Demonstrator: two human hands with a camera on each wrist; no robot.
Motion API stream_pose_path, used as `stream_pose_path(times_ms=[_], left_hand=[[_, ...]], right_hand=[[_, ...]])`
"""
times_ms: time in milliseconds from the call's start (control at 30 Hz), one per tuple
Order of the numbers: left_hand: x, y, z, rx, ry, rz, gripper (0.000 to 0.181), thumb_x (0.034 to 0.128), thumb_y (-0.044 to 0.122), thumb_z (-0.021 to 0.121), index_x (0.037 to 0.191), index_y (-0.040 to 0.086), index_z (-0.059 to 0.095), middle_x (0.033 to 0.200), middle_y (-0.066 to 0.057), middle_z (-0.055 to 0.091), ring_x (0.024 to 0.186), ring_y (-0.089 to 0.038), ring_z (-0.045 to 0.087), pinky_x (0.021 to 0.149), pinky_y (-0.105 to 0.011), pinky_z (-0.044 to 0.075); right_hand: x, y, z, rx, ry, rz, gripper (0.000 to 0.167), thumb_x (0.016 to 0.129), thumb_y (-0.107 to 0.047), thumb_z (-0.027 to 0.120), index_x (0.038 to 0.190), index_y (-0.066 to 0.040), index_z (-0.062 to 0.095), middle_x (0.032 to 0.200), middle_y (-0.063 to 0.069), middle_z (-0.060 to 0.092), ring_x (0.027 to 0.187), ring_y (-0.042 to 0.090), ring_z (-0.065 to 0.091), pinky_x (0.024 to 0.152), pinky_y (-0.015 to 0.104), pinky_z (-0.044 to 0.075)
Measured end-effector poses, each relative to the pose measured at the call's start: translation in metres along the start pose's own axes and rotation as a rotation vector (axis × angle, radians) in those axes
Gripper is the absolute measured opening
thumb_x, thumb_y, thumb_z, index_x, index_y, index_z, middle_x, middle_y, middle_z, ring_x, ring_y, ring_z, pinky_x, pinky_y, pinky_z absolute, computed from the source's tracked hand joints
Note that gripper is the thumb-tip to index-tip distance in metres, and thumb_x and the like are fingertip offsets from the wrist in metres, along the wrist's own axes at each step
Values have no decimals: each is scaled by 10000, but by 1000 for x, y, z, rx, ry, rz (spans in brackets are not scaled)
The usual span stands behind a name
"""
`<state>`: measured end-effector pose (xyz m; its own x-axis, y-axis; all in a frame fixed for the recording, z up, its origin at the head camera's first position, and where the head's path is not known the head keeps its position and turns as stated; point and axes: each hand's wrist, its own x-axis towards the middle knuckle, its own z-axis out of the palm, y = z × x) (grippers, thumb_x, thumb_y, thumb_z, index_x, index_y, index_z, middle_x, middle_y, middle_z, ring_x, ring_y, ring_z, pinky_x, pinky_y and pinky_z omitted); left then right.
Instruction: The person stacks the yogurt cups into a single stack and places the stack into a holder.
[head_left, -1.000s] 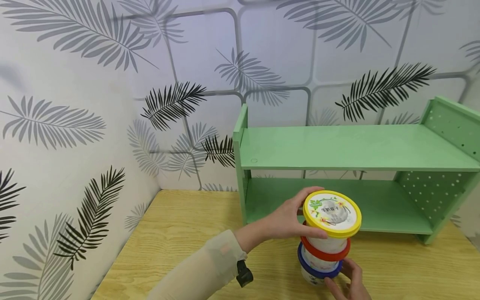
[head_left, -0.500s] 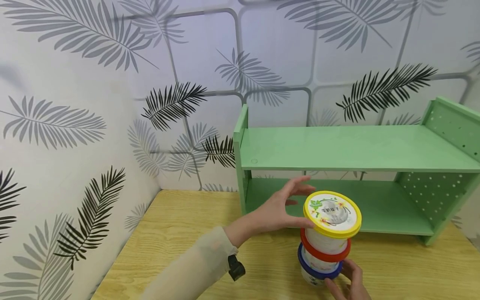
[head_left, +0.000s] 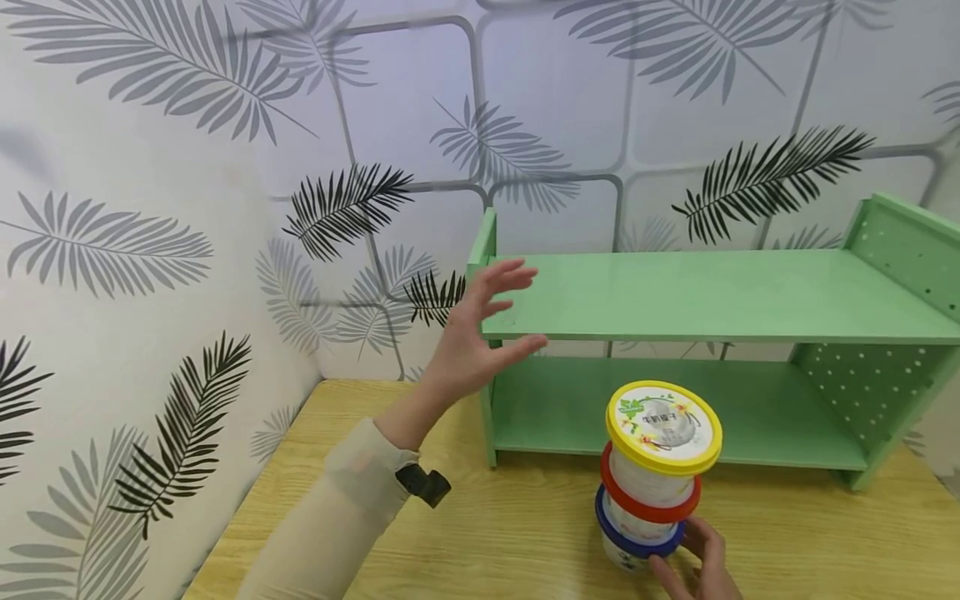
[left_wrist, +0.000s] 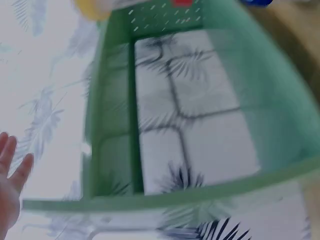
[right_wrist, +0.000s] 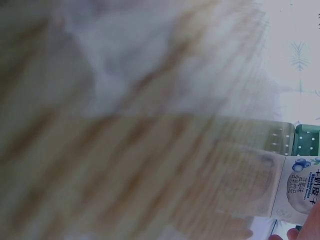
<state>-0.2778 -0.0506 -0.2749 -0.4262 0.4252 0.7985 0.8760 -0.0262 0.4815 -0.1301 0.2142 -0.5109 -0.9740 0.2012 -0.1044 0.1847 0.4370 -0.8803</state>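
Note:
Three round tubs stand stacked in front of the shelf in the head view: a yellow-lidded tub on top, a red-lidded tub in the middle, a blue-lidded tub at the bottom. My right hand holds the bottom tub, fingers and thumb bent around its right side. The left hand is raised off the stack, touching nothing, fingers and thumb spread, before the left end of the green shelf. In the right wrist view a tub's printed label is by the fingers.
The two-level green shelf stands behind the stack, its left side panel near my left hand. Wooden table lies below. Leaf-patterned walls rise at the back and left.
The left hand has let go of the top tub and moved up and to the left. My right hand and the stack stay in place.

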Motion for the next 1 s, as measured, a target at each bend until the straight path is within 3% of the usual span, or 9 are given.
stream_pose_path(times_ms=[100, 167, 300, 400, 633, 833, 1000], left_hand=[[9, 2, -16, 96, 117, 120, 664, 793, 1, 764, 1360, -39, 421, 1302, -200, 541, 1163, -297, 536, 884, -404, 495], [13, 1, -26, 153, 189, 174, 632, 767, -54, 758, 1322, -64, 454, 1268, -218, 554, 1128, -317, 548, 844, -393, 504], [19, -4, -40, 265, 280, 191, 583, 786, -37, 756, 1304, -63, 493, 1282, -205, 545, 1188, -287, 515, 902, -405, 480], [20, -9, -47, 286, 275, 120, 595, 825, -22, 732, 1357, -33, 466, 1363, -176, 496, 1271, -249, 455, 967, -430, 442], [12, -18, -49, 171, 90, -193, 664, 957, 57, 599, 1522, 137, 260, 1569, -45, 219, 1372, -240, 354, 1021, -510, 390], [6, -26, -47, 119, 6, -311, 578, 978, 33, 548, 1493, 123, 302, 1568, -67, 203, 1383, -267, 336, 968, -465, 456], [2, -30, -46, 170, 10, -332, 474, 974, 44, 554, 1420, 88, 399, 1522, -87, 295, 1376, -261, 339, 951, -494, 463]], right_hand=[[-2, -5, -2, -3, -21, 10, 873, 933, -416, 629, 1437, 46, 87, 1426, 339, 280, 1290, 511, 333, 935, 674, 354], [-2, -6, -3, -10, -27, 13, 885, 930, -438, 626, 1437, 47, 87, 1428, 338, 277, 1290, 512, 331, 936, 680, 349], [-1, -7, -5, -16, -40, 20, 917, 918, -482, 625, 1437, 49, 88, 1433, 336, 270, 1296, 512, 323, 944, 689, 336], [-1, -7, -6, -22, -46, 20, 926, 914, -495, 625, 1437, 50, 89, 1434, 334, 269, 1297, 511, 323, 947, 688, 335], [1, -4, -6, -37, -48, 16, 914, 921, -474, 627, 1435, 54, 87, 1427, 337, 278, 1289, 510, 335, 942, 686, 343], [2, -1, -4, -46, -19, 4, 911, 909, -496, 633, 1423, 45, 111, 1409, 340, 311, 1267, 508, 367, 917, 673, 370], [3, 0, -3, -45, -13, 4, 900, 912, -474, 639, 1423, 43, 109, 1407, 343, 314, 1265, 508, 369, 913, 670, 373]])
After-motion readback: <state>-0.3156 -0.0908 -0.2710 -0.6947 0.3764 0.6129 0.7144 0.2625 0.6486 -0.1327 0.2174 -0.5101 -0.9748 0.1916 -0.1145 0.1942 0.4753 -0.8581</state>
